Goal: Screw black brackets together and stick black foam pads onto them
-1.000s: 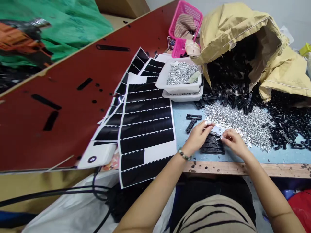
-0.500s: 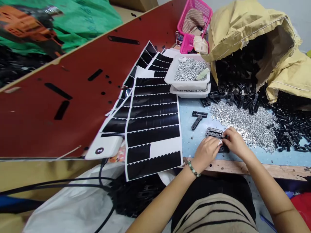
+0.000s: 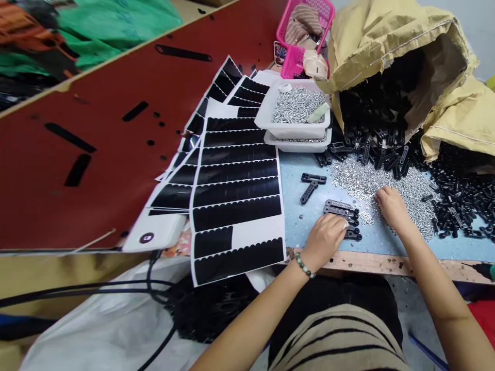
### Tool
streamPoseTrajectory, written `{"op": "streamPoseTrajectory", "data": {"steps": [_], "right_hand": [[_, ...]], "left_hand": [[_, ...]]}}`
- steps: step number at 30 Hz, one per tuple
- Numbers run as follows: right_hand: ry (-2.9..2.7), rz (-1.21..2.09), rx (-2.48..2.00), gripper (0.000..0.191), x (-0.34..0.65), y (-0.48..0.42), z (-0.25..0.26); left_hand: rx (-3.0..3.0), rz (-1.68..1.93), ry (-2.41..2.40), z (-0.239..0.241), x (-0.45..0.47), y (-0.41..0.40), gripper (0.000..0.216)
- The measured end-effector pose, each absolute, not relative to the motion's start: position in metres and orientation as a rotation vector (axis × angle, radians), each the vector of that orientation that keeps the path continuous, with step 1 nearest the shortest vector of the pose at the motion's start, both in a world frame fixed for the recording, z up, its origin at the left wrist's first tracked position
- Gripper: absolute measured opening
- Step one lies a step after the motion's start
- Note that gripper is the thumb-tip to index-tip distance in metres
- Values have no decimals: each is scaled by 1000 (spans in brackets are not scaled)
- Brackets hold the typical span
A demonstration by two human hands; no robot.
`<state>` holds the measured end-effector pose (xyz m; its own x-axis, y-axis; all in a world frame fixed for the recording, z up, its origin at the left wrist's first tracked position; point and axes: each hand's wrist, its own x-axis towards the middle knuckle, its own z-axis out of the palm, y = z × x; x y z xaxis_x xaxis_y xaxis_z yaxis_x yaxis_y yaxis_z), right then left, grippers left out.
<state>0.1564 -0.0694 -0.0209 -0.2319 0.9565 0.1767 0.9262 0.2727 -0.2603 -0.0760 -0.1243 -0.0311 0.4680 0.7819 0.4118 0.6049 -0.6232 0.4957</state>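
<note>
My left hand [image 3: 325, 238] lies over the near ends of a row of black slotted plastic arms [image 3: 340, 208], its fingers curled on them; a bit of white shows at a fingertip. These arms lie side by side close to the table's front edge. My right hand [image 3: 391, 207] is at the left side of a heap of small silver screws [image 3: 419, 198], where small nuts [image 3: 365, 193] are spread. Its fingers are pinched together; whatever sits between them is too small to see. Two more black arms [image 3: 311, 186] lie apart on the blue surface, farther back.
A yellow sack [image 3: 390, 36] spills black parts at the back right. Stacked white tubs [image 3: 263, 116] hold screws. Printed black sticker sheets [image 3: 237, 170] cover the middle left, beside a red board [image 3: 116, 154]. A pink basket [image 3: 281, 31] stands behind.
My right hand has left the black arms and moved right to the nuts and screws. My left hand stays at the arms. The view has shifted slightly.
</note>
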Motion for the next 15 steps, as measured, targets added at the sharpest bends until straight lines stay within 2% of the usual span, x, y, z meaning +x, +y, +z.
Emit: {"op": "streamPoseTrajectory", "data": {"steps": [5, 9, 12, 15], "right_hand": [[-1862, 565, -1441, 16, 139, -101, -13], [-1739, 793, -1382, 14, 115, -135, -19], [-1826, 778, -1367, 15, 104, -149, -27], [-2036, 643, -1326, 17, 100, -153, -33]], "left_hand": [[2452, 909, 1138, -32, -78, -128, 16], [2377, 947, 1146, -29, -82, -128, 15], [2314, 982, 1231, -26, -87, -125, 28], [2318, 862, 1301, -28, -88, -120, 43]]}}
